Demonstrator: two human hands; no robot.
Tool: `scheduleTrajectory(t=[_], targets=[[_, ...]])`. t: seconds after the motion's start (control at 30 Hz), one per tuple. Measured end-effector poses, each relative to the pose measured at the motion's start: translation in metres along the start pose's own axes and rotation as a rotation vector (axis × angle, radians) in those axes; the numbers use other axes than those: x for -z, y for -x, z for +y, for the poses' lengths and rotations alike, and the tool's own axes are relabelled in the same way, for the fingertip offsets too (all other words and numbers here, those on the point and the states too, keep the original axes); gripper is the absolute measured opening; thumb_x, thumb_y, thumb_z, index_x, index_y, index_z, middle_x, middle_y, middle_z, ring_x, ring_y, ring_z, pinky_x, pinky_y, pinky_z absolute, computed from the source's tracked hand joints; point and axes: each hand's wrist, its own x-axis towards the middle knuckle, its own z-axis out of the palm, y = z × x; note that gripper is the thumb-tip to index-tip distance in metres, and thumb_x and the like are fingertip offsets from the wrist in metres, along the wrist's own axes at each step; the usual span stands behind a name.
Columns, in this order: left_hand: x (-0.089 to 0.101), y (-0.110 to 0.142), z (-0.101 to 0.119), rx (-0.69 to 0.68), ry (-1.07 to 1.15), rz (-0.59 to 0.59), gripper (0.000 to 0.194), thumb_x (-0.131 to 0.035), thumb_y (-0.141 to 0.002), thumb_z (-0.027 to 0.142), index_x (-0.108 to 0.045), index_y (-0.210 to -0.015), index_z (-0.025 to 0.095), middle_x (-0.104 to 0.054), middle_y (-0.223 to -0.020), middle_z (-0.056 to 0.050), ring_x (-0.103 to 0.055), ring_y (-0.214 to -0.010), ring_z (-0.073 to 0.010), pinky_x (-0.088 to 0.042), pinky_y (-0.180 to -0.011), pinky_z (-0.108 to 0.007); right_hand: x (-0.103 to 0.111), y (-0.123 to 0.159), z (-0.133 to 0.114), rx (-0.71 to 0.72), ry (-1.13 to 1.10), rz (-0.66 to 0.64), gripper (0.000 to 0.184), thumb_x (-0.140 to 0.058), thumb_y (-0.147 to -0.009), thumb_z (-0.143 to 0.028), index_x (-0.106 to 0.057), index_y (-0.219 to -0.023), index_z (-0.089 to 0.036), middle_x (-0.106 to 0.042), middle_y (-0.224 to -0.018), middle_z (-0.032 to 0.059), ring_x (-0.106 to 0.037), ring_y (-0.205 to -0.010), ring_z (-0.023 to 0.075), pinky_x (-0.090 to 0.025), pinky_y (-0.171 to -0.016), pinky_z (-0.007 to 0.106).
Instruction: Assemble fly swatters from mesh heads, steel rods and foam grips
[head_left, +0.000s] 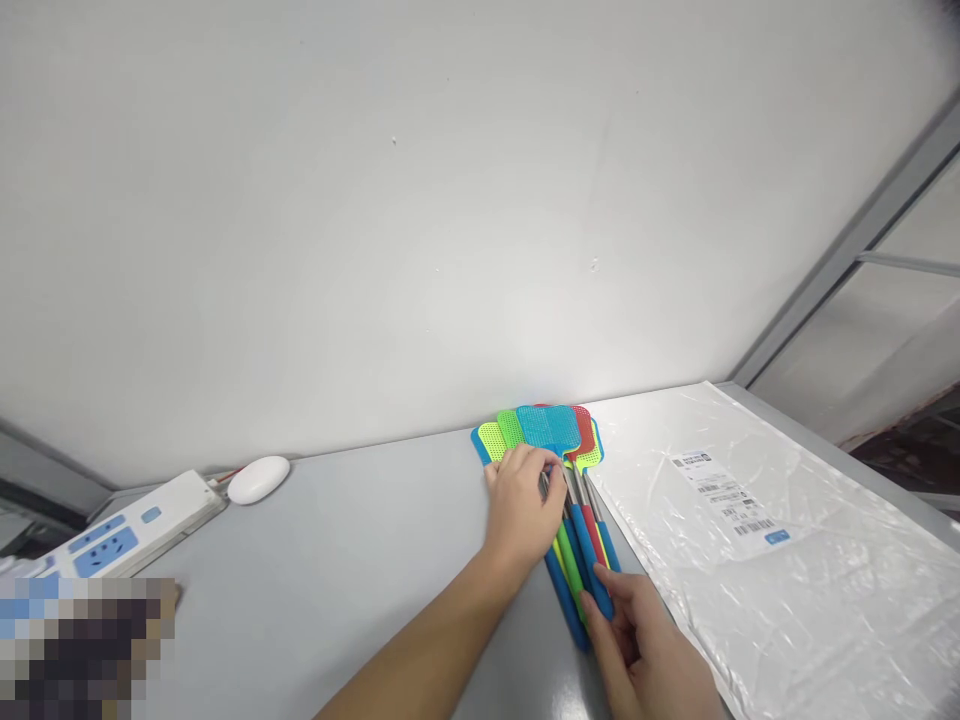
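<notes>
A stack of several plastic fly swatters (547,430) in blue, green, yellow and red lies on the grey table (360,560), heads fanned against the white wall. My left hand (521,505) rests on the stack just below the heads, fingers curled over the metal shafts. My right hand (645,650) is at the lower end, its fingers pinching the blue handles (589,570).
A pile of clear plastic bags (780,560) with a printed label lies on the right part of the table. A white power strip (127,525) with blue sockets and a white oval device (259,479) sit at the left by the wall. A blurred patch covers the lower left corner.
</notes>
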Motion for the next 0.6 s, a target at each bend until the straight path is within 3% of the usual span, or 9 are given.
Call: scheduleTrajectory(t=[0.27,0.6], targets=[[-0.001,0.000,-0.001,-0.004,-0.025,-0.021,0.015,-0.049,-0.090,0.016,-0.061,-0.094,0.025,-0.066,-0.102,-0.001,-0.057,-0.104,-0.0216,-0.031,-0.091,-0.040,0.011,-0.004,-0.005,0.096,0.046,-0.137,0.032,-0.049,-0.093,-0.049,-0.063,-0.108,-0.024,-0.054,-0.055,-0.0014,-0.052,-0.052,0.0198,-0.043,-0.052,0.029],[-0.002,-0.001,-0.001,-0.023,-0.041,-0.002,0.017,-0.048,-0.090,0.015,-0.061,-0.095,0.025,-0.065,-0.104,-0.002,-0.057,-0.106,-0.0221,-0.031,-0.092,-0.041,0.015,-0.004,-0.008,0.109,0.031,-0.131,0.030,-0.054,-0.092,-0.044,-0.062,-0.111,-0.023,-0.052,-0.057,-0.0015,-0.051,-0.057,0.0199,-0.045,-0.055,0.030]])
